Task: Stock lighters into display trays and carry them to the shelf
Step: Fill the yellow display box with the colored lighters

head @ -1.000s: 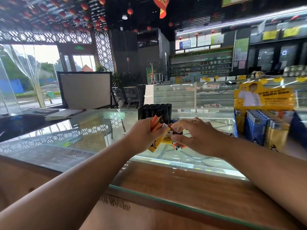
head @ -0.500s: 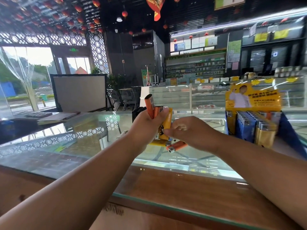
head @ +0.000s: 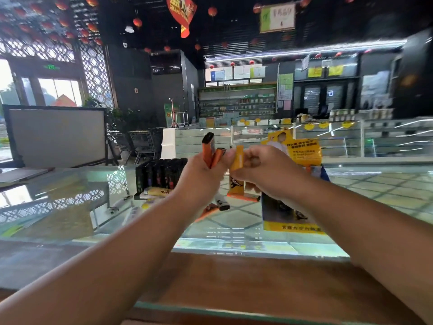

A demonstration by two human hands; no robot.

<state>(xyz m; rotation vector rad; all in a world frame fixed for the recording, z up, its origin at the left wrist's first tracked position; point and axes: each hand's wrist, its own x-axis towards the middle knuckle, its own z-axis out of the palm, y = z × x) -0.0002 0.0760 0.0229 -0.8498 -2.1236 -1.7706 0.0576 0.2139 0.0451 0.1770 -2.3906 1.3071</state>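
Glass counter (head: 70, 207), left fingers (head: 226, 158) gripping orange lighters (head: 208, 151) (two, lifted higher), right fingers (head: 253, 158) pinching yellow lighter (head: 237, 160)

Two hands are up: one left hand (head: 199, 181), one right hand (head: 267, 174). Between them are three lighters: two orange lighters (head: 208, 151) and one yellow lighter (head: 237, 160). One glass counter (head: 375, 191) carries two display trays, one black tray (head: 139, 180) and one yellow tray (head: 304, 151). Loose lighters (head: 243, 197) on the glass number at least five; blur hides the exact count
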